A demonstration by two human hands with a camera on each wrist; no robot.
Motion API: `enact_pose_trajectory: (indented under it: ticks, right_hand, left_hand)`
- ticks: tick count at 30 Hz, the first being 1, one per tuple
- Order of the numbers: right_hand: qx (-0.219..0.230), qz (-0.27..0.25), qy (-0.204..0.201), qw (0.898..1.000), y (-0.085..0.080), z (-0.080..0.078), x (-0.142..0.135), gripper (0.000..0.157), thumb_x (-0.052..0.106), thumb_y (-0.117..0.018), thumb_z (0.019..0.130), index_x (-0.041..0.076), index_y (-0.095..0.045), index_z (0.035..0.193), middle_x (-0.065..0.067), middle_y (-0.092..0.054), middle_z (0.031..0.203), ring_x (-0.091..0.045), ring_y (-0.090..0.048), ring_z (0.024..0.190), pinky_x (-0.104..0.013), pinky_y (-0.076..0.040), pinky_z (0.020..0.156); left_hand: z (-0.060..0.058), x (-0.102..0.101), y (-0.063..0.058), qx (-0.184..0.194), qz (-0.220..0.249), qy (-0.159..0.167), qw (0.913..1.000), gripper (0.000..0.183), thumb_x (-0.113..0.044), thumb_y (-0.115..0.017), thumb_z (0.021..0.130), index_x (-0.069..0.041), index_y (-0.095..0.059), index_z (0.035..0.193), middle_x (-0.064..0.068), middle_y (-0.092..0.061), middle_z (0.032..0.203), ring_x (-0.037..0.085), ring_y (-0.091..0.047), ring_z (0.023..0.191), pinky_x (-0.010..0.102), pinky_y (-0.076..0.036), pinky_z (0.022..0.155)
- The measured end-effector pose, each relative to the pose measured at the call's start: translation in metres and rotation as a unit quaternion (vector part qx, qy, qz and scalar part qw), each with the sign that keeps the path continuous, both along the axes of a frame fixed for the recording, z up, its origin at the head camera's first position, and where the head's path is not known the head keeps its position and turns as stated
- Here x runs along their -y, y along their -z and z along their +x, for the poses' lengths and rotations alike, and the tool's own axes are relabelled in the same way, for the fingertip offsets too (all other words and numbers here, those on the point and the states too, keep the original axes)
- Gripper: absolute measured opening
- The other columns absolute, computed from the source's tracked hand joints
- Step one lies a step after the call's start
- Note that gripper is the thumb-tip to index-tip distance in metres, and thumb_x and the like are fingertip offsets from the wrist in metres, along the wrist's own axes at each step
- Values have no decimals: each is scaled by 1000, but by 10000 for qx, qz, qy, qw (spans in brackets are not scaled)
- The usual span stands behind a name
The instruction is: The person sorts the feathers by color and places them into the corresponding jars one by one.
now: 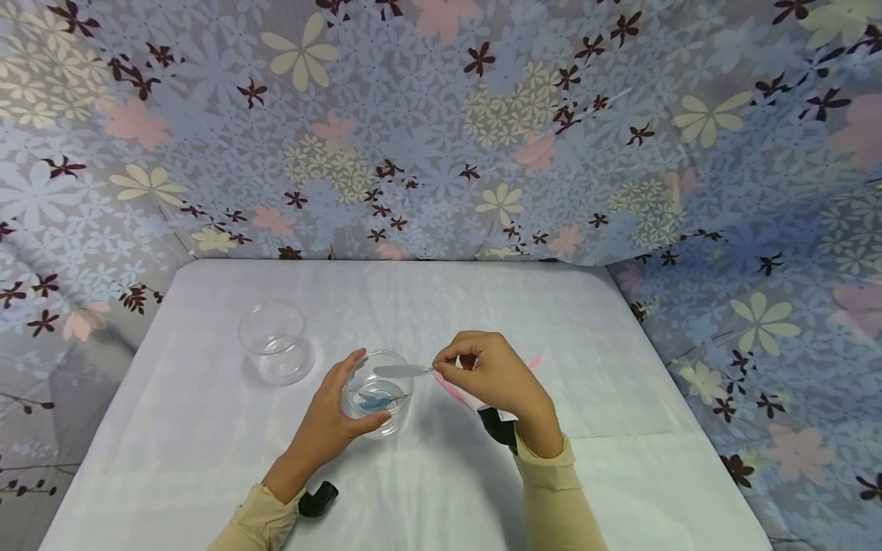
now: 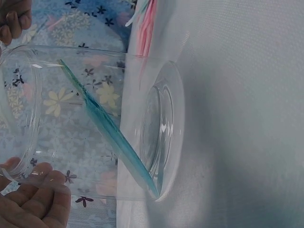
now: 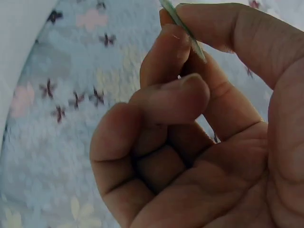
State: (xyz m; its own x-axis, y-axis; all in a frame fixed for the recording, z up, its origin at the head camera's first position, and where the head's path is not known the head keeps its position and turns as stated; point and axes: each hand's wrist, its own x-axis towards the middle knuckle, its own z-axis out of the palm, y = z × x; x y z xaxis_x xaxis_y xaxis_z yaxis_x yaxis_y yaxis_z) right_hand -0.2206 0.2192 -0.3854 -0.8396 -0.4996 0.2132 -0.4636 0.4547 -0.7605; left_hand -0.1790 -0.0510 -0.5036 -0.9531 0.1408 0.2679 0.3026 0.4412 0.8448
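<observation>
My left hand [image 1: 327, 421] holds a clear cup [image 1: 394, 427] from the side, fingers and thumb spread round its wall near the rim. Inside the cup a blue feather [image 2: 107, 123] leans at a slant from the base up along the wall, as the left wrist view shows. Between thumb and index finger, my right hand [image 1: 492, 375] pinches the quill of a pale grey-green feather [image 1: 400, 371]. This feather points left, lying flat across the cup's mouth. In the right wrist view only its quill end [image 3: 183, 23] shows; the other fingers are curled.
A second clear cup [image 1: 276, 360] stands on the white-covered table [image 1: 207, 459], back left of the held one. Pink feathers [image 2: 146, 33] lie on the table, partly hidden beneath my right hand in the head view. Floral cloth [image 1: 427, 138] hangs behind the table.
</observation>
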Motion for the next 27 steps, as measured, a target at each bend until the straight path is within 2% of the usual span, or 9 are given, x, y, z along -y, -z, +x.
enact_pose_trajectory:
  ticks: [5,11,21,27]
  right_hand:
    - [-47,272,-386,9989,11,-2,24,7,12,-74,90,16,-80,90,12,-67,81,-9,-53,67,-25,-46,61]
    - [-371,751,-536,9950,22,-5,47,9,9,-72,88,12,-80,87,10,-68,82,-5,-53,68,-23,-47,63]
    - [-674,1499,-510,9851,32,-7,70,13,8,-69,88,11,-81,84,8,-65,78,-3,-50,64,-19,-44,59]
    - [-858,1824,-377,9788,34,-5,77,12,11,-70,88,13,-82,84,8,-63,77,-3,-49,62,-19,-42,56]
  left_hand:
    - [-1,1,0,22,17,33,10000,100,-39,-90,73,-23,-35,155,7,-47,149,33,-51,128,56,-44,103]
    - [-2,1,2,90,71,70,9999,100,-38,-90,75,-24,-34,156,4,-45,150,31,-51,128,53,-46,99]
    - [-1,2,1,233,218,155,9994,99,-38,-88,78,-27,-31,157,1,-42,153,25,-51,127,50,-48,97]
    - [0,2,3,197,365,192,9990,98,-36,-88,78,-31,-30,157,2,-42,154,35,-48,132,54,-45,101]
